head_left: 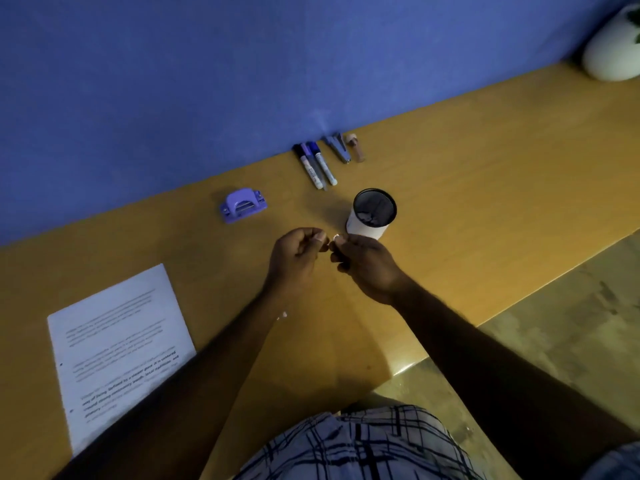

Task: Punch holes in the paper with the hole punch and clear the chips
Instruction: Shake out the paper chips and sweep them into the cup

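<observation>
Two hands meet above the middle of the bench [450, 161]. The right hand [369, 268] has its grip pinched on a small white chip [336, 237], just beside the mesh cup [372, 216]. The left hand [294, 256] has its fingers curled; whether its grip holds anything cannot be told. The purple hole punch [243, 206] stands beyond the left hand, apart from it. The paper [117, 351] lies flat at the left, its print too blurred to read. A few loose chips [283, 315] lie on the bench, nearer the person than the hands. The markers [317, 166] by the blue wall [173, 81] carry labels too small to read.
</observation>
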The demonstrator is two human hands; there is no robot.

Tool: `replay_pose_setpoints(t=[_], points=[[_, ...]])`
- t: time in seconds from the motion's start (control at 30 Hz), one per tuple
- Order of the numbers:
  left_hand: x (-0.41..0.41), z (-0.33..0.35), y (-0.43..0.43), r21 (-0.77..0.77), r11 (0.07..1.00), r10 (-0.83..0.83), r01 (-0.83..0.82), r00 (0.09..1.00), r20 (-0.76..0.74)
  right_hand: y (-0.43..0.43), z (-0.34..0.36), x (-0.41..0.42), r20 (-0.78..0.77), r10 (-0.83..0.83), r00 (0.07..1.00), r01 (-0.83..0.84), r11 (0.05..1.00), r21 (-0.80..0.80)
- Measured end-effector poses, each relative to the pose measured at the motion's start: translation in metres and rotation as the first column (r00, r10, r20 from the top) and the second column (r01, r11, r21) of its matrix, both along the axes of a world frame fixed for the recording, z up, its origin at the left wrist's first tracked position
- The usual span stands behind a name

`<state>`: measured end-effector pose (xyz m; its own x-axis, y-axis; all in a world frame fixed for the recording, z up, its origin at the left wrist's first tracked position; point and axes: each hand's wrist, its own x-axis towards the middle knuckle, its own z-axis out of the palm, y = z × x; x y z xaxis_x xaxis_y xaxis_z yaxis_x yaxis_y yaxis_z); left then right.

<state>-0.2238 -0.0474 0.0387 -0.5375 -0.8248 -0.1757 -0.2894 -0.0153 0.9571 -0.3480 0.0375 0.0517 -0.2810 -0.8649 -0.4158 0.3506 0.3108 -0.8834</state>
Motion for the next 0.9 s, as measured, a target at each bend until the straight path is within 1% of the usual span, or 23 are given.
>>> replay_pose_setpoints(t=[0.07,0.13,0.2,0.27,0.33,0.4,0.43,0.5,0.57,0.63,0.77,0.87,0.9], points=[[-0.030,0.007,-0.007,-0.041,0.997,-0.071,0.072,0.997,0.037,-0.001,0.007,-0.025,-0.102,-0.008,0.995,0.009,1.000,0.007],[-0.059,0.013,-0.016,-0.123,0.983,-0.125,0.134,0.989,0.079,-0.002,0.013,-0.053,-0.210,-0.026,0.977,0.030,0.999,0.013],[-0.086,0.017,-0.028,-0.224,0.957,-0.160,0.183,0.980,0.119,-0.006,0.016,-0.082,-0.349,-0.044,0.936,0.055,0.998,0.022],[-0.107,0.019,-0.039,-0.271,0.925,-0.214,0.266,0.955,0.206,-0.014,0.015,-0.108,-0.502,-0.014,0.864,0.050,0.997,0.059],[-0.120,0.018,-0.047,-0.292,0.888,-0.270,0.356,0.916,0.297,-0.022,0.011,-0.129,-0.671,0.100,0.734,-0.010,0.991,0.137],[-0.127,0.018,-0.052,-0.347,0.831,-0.297,0.434,0.875,0.381,-0.027,0.007,-0.143,-0.814,0.232,0.533,-0.085,0.972,0.221],[-0.129,0.017,-0.053,-0.371,0.800,-0.309,0.472,0.853,0.420,-0.028,0.007,-0.148,-0.860,0.273,0.430,-0.119,0.962,0.246],[-0.132,0.017,-0.056,-0.402,0.748,-0.315,0.528,0.816,0.485,-0.031,0.008,-0.153,-0.909,0.318,0.271,-0.182,0.944,0.276],[-0.135,0.018,-0.058,-0.427,0.714,-0.302,0.555,0.794,0.527,-0.034,0.010,-0.153,-0.926,0.332,0.178,-0.204,0.933,0.295],[-0.137,0.020,-0.061,-0.441,0.684,-0.297,0.581,0.774,0.559,-0.036,0.011,-0.152,-0.940,0.314,0.135,-0.186,0.940,0.288],[-0.141,0.025,-0.063,-0.452,0.620,-0.311,0.641,0.730,0.609,-0.039,0.013,-0.153,-0.946,0.309,0.098,-0.128,0.947,0.296],[-0.143,0.027,-0.063,-0.440,0.621,-0.322,0.649,0.723,0.611,-0.040,0.015,-0.154,-0.939,0.343,0.039,-0.117,0.934,0.336],[-0.144,0.026,-0.064,-0.434,0.621,-0.336,0.652,0.722,0.605,-0.040,0.015,-0.154,-0.938,0.344,0.036,-0.122,0.933,0.338]])
